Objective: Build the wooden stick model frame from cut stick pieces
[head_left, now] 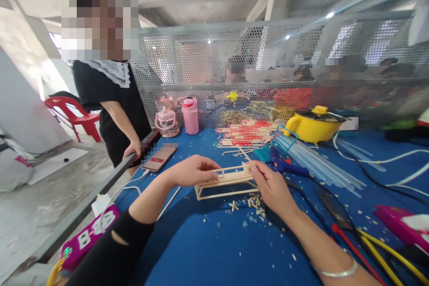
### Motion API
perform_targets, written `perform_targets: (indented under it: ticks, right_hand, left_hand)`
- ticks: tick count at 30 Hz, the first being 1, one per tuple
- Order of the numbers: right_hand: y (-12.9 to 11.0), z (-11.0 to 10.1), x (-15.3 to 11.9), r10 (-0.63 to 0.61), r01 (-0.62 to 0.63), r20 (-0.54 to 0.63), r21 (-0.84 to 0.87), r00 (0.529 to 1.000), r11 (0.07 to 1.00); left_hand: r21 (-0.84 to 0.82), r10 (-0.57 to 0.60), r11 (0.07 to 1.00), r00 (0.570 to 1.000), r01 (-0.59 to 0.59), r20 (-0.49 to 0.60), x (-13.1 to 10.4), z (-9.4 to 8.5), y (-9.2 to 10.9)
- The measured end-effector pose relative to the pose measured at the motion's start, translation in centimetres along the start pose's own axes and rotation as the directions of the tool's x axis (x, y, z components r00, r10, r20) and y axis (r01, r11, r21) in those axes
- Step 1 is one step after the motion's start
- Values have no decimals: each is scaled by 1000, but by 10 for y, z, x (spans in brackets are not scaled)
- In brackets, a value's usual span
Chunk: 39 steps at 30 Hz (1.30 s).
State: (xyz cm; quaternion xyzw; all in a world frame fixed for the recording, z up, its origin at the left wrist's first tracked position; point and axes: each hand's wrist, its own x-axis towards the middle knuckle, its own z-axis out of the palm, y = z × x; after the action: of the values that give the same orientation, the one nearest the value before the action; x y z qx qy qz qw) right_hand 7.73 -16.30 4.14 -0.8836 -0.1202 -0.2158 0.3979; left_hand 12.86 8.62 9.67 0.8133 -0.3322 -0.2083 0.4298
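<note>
Over the blue table a small frame of thin wooden sticks (219, 192) is held between both hands. My left hand (194, 170) grips its left end, thumb and fingers closed on the upper sticks. At the right end, my right hand (270, 183) pinches a loose wooden stick (245, 153) that slants up and away over the frame. Its fingertips are close to the frame's end; whether they also press on the frame I cannot tell. Below lie broken stick bits (256, 205). A blue glue gun (291, 167) rests on its wire stand just beyond my right hand.
Bundled sticks in red wrappers (248, 132) and clear glue sticks (321, 165) lie behind. A yellow pot (315, 127), pink bottle (190, 116), phone (160, 158), pliers (338, 214) and purple power strip (90, 237) stand around. A person (115, 107) is at the left edge.
</note>
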Motion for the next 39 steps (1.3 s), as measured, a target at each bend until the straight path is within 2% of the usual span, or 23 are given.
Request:
perform_targets:
  ticks: [4, 7, 9, 11, 14, 16, 17, 20, 23, 27, 33, 39]
  right_hand:
    - [-3, 1, 0, 8, -8, -10, 18, 1000, 1000]
    - [-5, 0, 0, 38, -36, -51, 48, 998, 998]
    - [-6, -2, 0, 68, -59, -144, 65, 987, 996]
    - [-6, -4, -1, 79, -63, -262, 66, 962, 996]
    - [-6, -6, -3, 76, -61, -341, 55, 937, 997]
    - [-7, -5, -5, 75, -56, -321, 70, 944, 996]
    - [-8, -5, -7, 71, -48, -303, 83, 950, 995]
    - [-12, -2, -10, 56, -31, -223, 113, 973, 993]
    - [-18, 1, -13, 19, -6, -100, 122, 995, 993]
    - [-24, 3, -16, -21, 18, 34, 101, 999, 995]
    - [-19, 2, -16, 8, -10, 27, 54, 1000, 998]
    - [-22, 3, -14, 8, -16, 55, 149, 998, 989]
  left_hand:
    - [132, -2, 991, 998, -8, 70, 8, -2, 10]
    - [89, 7, 996, 998, -13, 65, 8, -3, 11]
    - [-82, 1, 997, 1000, 1, 30, 7, 0, 7]
    - [-342, -34, 940, 997, 6, -75, 6, 8, 0]
    - [-689, -99, 715, 959, -116, -264, 5, 29, -10]
    - [-787, -105, 580, 939, -211, -329, 4, 43, -13]
    - [-805, -99, 540, 931, -247, -352, 4, 48, -13]
    - [-808, -90, 499, 908, -315, -409, 4, 59, -11]
    - [-814, -96, 482, 904, -324, -417, 4, 62, -12]
    - [-830, -101, 470, 916, -301, -389, 5, 64, -16]
    - [-803, -123, 513, 900, -303, -419, 4, 66, -18]
    - [-763, -113, 561, 884, -320, -454, 5, 74, -19]
